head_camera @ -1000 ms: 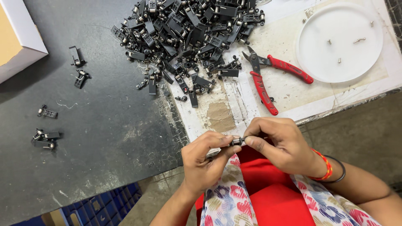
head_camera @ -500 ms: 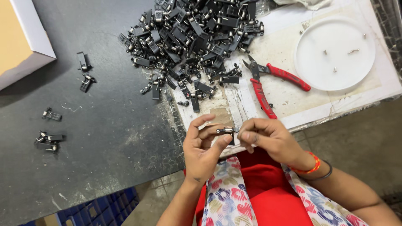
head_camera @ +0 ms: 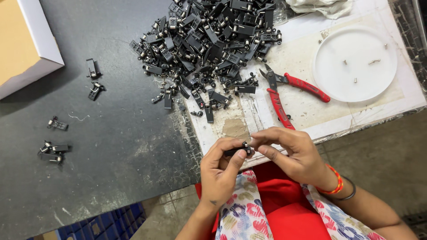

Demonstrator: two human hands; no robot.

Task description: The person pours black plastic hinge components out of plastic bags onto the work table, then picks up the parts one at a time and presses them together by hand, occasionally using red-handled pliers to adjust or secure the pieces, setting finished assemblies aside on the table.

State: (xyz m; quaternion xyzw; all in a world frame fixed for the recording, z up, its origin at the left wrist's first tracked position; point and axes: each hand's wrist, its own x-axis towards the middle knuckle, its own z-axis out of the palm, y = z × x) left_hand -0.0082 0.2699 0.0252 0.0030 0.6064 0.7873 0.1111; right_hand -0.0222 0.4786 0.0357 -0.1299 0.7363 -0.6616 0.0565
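Left hand (head_camera: 220,171) and right hand (head_camera: 291,153) together at the near edge of the table (head_camera: 111,146), above the lap. Fingers of both pinched narrow on one small black clip (head_camera: 238,150), held between the fingertips just off the table edge. Beyond, a big pile of black clips (head_camera: 209,40) on the table. Red-handled pliers (head_camera: 284,91) just right of the pile, on a white sheet. Round white lid (head_camera: 356,89) farther right, with small screws. Cardboard box (head_camera: 24,44) far left.
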